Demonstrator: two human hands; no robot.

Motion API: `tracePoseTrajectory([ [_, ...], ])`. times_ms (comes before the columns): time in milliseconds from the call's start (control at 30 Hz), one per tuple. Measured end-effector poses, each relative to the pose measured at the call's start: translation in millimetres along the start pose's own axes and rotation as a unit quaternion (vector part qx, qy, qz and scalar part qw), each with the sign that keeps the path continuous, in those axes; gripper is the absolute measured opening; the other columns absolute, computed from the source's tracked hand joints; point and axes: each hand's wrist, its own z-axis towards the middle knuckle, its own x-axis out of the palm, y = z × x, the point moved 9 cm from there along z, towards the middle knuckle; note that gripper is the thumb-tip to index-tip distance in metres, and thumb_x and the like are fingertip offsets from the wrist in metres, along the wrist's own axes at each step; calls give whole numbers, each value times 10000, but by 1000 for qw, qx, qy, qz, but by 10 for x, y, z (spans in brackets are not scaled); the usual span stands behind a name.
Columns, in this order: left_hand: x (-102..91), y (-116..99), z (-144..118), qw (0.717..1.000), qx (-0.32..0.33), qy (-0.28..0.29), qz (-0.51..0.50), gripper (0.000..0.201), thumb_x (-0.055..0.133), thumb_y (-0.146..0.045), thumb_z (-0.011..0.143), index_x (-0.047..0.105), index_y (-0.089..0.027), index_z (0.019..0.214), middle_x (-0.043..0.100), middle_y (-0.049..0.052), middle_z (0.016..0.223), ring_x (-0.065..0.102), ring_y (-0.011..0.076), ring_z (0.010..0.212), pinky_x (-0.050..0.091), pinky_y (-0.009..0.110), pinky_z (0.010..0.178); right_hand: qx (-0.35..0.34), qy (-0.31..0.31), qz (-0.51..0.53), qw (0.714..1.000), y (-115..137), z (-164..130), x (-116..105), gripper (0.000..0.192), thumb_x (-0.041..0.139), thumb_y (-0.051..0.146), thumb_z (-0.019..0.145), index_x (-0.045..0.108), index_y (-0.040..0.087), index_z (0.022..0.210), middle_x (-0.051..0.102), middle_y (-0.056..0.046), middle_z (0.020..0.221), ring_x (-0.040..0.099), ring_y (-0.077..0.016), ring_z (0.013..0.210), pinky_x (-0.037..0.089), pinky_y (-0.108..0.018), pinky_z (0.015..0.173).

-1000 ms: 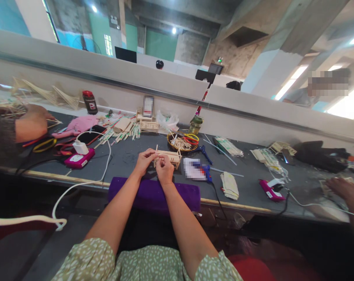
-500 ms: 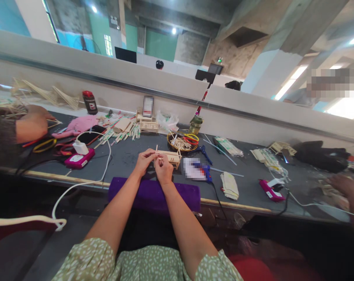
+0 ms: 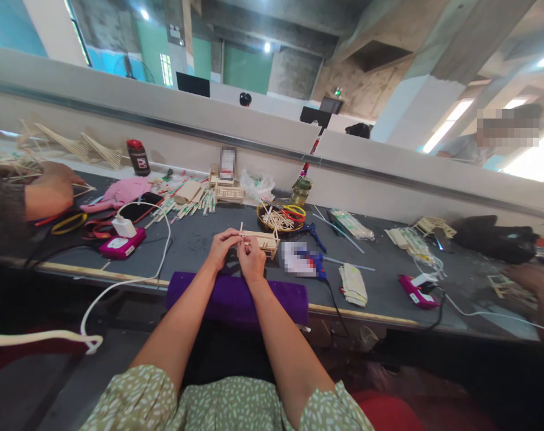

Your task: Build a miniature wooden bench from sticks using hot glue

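A small model built of wooden sticks [image 3: 266, 241] stands on the dark table in front of me, an upright stick at its left end. My left hand [image 3: 224, 246] is closed, thumb and fingertips pinching at that end of the model. Close beside it, my right hand [image 3: 253, 260] is closed too, its fingertips at the same corner and its back covering part of the model. Any small piece between the fingertips is too small to make out. Both wrists are just above a rolled purple cloth [image 3: 236, 297] at the table edge.
Behind the model sits a basket [image 3: 281, 230] of short sticks with yellow-handled scissors. Blue glue guns [image 3: 316, 263] and a folded cloth [image 3: 353, 284] lie to the right. Pink power strips [image 3: 123, 244] with white cables flank me. Co-workers' hands [image 3: 51, 187] are at both sides.
My hands stay at the model's left end with only slight finger movement. At far right, the co-worker's hand has shifted a little, showing more of a stick frame.
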Motion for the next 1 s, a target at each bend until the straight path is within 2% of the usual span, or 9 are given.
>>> tracePoseTrajectory([
  [300,11,-20,-9,1000,1,-1,8,134,723,-296,693,757,-190,768,675,23,854,589,155,755,461,272,700,-28,-29,51,998,75,-18,-87,179,480,325,903,610,203,890,556,65,545,500,-99,451,353,-203,531],
  [467,16,-44,-12,1000,14,4,23,129,714,-283,703,763,-197,786,667,21,869,596,161,790,459,274,721,-61,-43,123,990,209,-18,-208,173,486,309,902,616,200,870,619,8,704,549,-109,584,426,-217,610],
  [533,23,-46,-12,999,23,8,36,122,706,-278,709,766,-194,774,652,21,851,588,163,796,454,277,736,-45,-41,184,981,227,17,-253,159,505,310,892,615,197,872,637,-14,773,572,-119,644,456,-234,642],
  [633,41,-44,-13,997,34,14,61,118,683,-270,729,767,-194,761,614,22,850,570,163,808,445,276,739,19,-24,306,952,207,118,-283,133,562,329,855,587,199,851,619,2,738,583,-120,631,486,-242,625],
  [733,16,-144,-37,988,82,-18,130,143,637,-267,770,766,-211,798,577,24,871,557,170,838,442,281,735,95,22,425,900,187,238,-236,182,619,372,808,549,208,846,597,36,665,561,-103,518,460,-216,484],
  [867,5,-458,-194,940,206,-99,252,206,552,-272,850,747,-223,898,560,29,842,545,182,839,445,309,766,188,77,512,834,131,319,-147,265,671,422,764,549,202,849,590,63,560,484,-73,376,341,-165,331],
  [1000,170,-622,-356,893,278,-105,337,210,538,-294,882,701,-213,987,588,59,877,551,203,841,450,331,764,235,78,526,814,61,302,-138,291,718,418,722,573,187,821,555,83,468,398,-42,302,261,-135,286],
])
